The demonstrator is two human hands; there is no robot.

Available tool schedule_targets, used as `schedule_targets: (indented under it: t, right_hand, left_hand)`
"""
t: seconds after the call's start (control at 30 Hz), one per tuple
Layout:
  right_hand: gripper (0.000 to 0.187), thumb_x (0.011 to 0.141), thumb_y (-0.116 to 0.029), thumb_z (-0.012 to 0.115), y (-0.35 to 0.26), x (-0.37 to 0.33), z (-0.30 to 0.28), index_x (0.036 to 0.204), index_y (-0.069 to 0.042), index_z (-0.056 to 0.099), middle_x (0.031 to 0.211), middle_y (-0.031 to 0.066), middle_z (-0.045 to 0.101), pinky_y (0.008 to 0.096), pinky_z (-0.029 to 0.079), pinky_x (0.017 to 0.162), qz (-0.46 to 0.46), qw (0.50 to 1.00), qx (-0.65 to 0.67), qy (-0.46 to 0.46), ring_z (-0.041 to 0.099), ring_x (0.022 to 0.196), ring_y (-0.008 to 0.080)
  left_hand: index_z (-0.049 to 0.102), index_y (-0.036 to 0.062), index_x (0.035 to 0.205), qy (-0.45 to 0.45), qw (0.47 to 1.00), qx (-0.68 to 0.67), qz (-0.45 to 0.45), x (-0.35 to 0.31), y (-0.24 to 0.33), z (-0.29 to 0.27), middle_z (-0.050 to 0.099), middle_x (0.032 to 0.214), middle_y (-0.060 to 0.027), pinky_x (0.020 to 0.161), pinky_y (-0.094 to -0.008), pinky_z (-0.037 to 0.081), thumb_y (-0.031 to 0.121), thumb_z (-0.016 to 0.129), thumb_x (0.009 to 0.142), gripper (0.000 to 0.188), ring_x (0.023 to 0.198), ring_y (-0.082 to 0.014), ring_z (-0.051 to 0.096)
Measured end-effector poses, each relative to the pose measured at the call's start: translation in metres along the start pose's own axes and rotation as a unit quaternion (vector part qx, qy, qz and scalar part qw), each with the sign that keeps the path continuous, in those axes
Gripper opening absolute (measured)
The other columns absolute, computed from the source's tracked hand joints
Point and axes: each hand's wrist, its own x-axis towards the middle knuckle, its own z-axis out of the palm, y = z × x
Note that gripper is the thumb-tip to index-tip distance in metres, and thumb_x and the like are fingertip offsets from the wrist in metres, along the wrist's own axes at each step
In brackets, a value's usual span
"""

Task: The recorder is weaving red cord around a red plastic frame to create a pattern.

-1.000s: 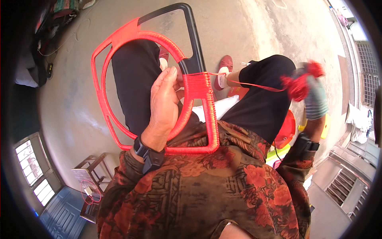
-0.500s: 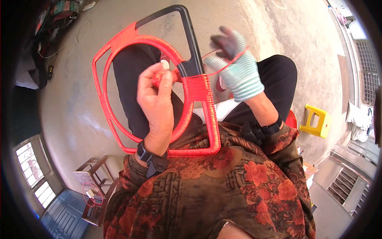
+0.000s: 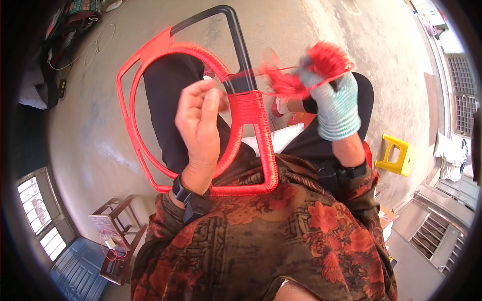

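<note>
A black metal frame [image 3: 236, 37] with a round ring inside it lies tilted across my lap, most of it wrapped tightly in red cord [image 3: 249, 113]. Its far right corner is bare black. My right hand [image 3: 339, 105], in a pale green striped glove, grips a loose bundle of red cord [image 3: 329, 62] to the right of the frame. A strand runs from this bundle to the end of the wrapping. My bare left hand [image 3: 198, 118] is over the ring, its fingers loosely curled and apart from the thumb, with nothing visible in them.
My knees in black trousers [image 3: 168, 100] are under the frame. A yellow stool [image 3: 396, 154] stands to the right, and a brown wooden stool [image 3: 118, 236] with a pink cord loop is at the lower left. Dark bags [image 3: 75, 25] and a white cable lie at the far left.
The bundle of red cord has passed from my left hand to my right. My right hand has shifted right with it, while the frame stays nearly still.
</note>
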Motion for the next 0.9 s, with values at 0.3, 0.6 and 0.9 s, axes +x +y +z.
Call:
schedule_targets:
  t: [0.3, 0.6, 0.9]
  right_hand:
    - [0.010, 0.086, -0.016, 0.063, 0.056, -0.013, -0.253, 0.091, -0.007, 0.061, 0.084, 0.0074, 0.065, 0.0393, 0.053, 0.082, 0.125, 0.934, 0.124, 0.312, 0.065, 0.081, 0.0266]
    - [0.031, 0.083, -0.018, 0.064, 0.059, -0.017, -0.153, 0.108, 0.000, 0.059, 0.071, 0.0007, 0.053, 0.0271, 0.047, 0.063, 0.192, 0.938, 0.281, 0.070, 0.053, 0.063, 0.0116]
    - [0.023, 0.089, -0.023, 0.062, 0.051, -0.013, 0.003, 0.096, -0.001, 0.064, 0.082, 0.0045, 0.064, 0.0304, 0.051, 0.073, 0.229, 0.931, 0.129, -0.252, 0.061, 0.077, 0.0143]
  left_hand:
    - [0.059, 0.0032, 0.099, -0.009, 0.980, -0.123, -0.158, 0.000, -0.008, 0.006, 0.065, 0.090, -0.0012, 0.070, -0.0223, 0.050, 0.015, 0.058, 0.098, 0.012, 0.077, -0.0063, 0.061]
    - [0.058, 0.0050, 0.097, -0.024, 0.981, -0.101, -0.162, -0.001, -0.007, 0.008, 0.062, 0.085, 0.0010, 0.064, -0.0196, 0.048, 0.016, 0.060, 0.097, 0.011, 0.072, -0.0044, 0.058]
    - [0.057, 0.0050, 0.105, 0.025, 0.971, -0.162, -0.175, 0.002, 0.000, 0.009, 0.062, 0.080, 0.0001, 0.057, -0.0216, 0.050, 0.020, 0.057, 0.099, 0.016, 0.065, -0.0070, 0.060]
